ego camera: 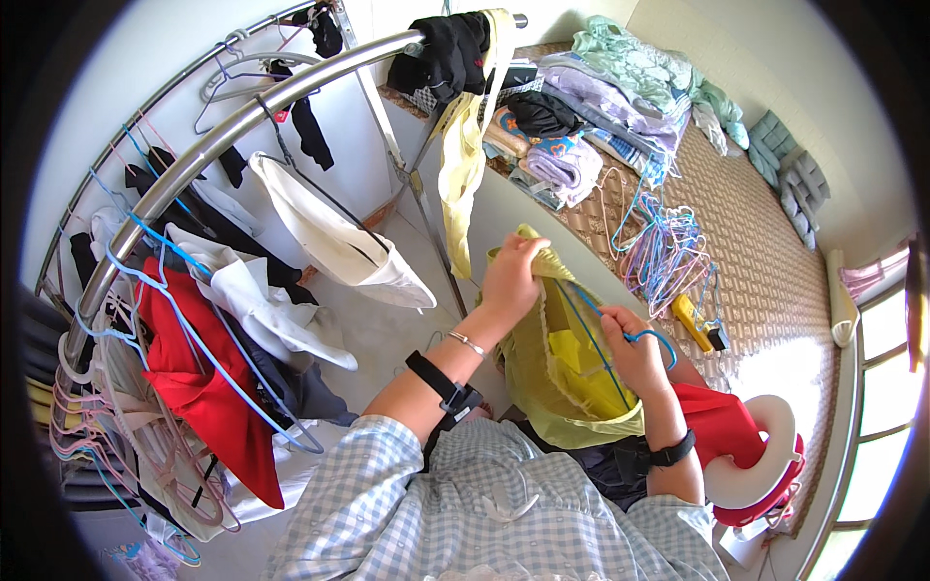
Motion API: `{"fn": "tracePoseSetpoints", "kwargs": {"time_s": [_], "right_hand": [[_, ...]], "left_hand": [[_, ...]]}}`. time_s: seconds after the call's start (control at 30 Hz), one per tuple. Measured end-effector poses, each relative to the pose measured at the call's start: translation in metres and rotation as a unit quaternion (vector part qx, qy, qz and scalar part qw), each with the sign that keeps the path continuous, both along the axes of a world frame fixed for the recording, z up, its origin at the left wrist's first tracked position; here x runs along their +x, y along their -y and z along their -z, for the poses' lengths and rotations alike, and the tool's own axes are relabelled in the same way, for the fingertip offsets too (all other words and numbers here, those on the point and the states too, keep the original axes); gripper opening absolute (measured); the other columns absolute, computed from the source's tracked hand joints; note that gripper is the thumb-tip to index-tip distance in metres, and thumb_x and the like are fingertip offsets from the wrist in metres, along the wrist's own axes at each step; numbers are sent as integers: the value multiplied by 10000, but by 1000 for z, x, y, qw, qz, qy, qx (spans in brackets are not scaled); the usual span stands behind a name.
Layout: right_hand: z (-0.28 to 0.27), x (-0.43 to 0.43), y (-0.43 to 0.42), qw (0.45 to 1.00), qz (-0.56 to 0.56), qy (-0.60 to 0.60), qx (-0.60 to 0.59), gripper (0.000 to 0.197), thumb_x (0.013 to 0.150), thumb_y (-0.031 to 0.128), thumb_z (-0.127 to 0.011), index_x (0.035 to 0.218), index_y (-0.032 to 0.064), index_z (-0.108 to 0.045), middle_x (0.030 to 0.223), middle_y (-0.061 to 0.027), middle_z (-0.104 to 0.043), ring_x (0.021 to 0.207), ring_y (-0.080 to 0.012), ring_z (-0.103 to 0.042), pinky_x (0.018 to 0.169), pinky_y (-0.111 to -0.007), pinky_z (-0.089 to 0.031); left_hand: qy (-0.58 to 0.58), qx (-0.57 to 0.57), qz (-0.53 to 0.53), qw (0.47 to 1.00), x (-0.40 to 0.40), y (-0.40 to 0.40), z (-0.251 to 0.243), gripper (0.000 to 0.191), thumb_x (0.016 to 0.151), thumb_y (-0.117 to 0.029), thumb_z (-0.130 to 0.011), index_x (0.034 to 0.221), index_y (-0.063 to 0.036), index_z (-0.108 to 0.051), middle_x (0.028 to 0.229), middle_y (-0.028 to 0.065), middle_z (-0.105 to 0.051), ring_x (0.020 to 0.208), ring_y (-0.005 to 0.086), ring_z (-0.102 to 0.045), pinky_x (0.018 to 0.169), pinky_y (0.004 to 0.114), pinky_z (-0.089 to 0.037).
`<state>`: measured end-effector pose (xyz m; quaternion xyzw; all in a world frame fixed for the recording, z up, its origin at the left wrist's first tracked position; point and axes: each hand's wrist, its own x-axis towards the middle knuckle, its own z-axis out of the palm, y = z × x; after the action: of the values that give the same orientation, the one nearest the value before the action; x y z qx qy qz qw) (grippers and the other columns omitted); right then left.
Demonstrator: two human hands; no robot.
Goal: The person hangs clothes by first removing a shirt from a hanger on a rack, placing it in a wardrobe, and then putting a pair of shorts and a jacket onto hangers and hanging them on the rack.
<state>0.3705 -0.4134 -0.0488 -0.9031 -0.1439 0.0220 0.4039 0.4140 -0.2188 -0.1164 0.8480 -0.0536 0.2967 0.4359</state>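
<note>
A yellow-green garment [527, 363] hangs before me, its opening spread so the brighter yellow inside shows. My left hand [512, 274] grips the gathered upper edge of that cloth. Inside the opening runs a blue clothes hanger [597, 350], partly hidden by fabric. My right hand [633, 352] is closed around the hanger near its hook, which sticks out to the right of the fingers. The hanger's far end is covered by the garment near my left hand.
Left of me, a curved metal clothes rail [240, 116] carries a white garment [327, 225], a red garment [211, 392] and several hangers. Pale yellow cloth [463, 181] drapes from its end. On the woven mat [755, 240] lie tangled hangers [665, 250], folded bedding [617, 102] and a yellow object [692, 322].
</note>
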Motion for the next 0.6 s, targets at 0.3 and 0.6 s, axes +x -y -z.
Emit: {"fn": "tracePoseSetpoints", "kwargs": {"time_s": [0.3,0.6], "right_hand": [[27,16,30,992,44,-106,57,180,823,167,-519,811,-4,-571,543,4,-468,500,-57,-404,451,-230,-320],[-28,8,13,977,23,-144,153,133,819,136,-556,808,6,-582,606,58,-487,530,-4,-401,467,-157,-310]], "left_hand": [[-150,35,-9,988,-39,-45,1,292,676,-32,-554,964,-77,-575,910,126,-498,804,310,-544,684,373,-455],[-240,38,163,956,-70,-59,13,341,752,-204,-597,1044,-52,-508,979,130,-519,850,276,-545,697,348,-452]]}}
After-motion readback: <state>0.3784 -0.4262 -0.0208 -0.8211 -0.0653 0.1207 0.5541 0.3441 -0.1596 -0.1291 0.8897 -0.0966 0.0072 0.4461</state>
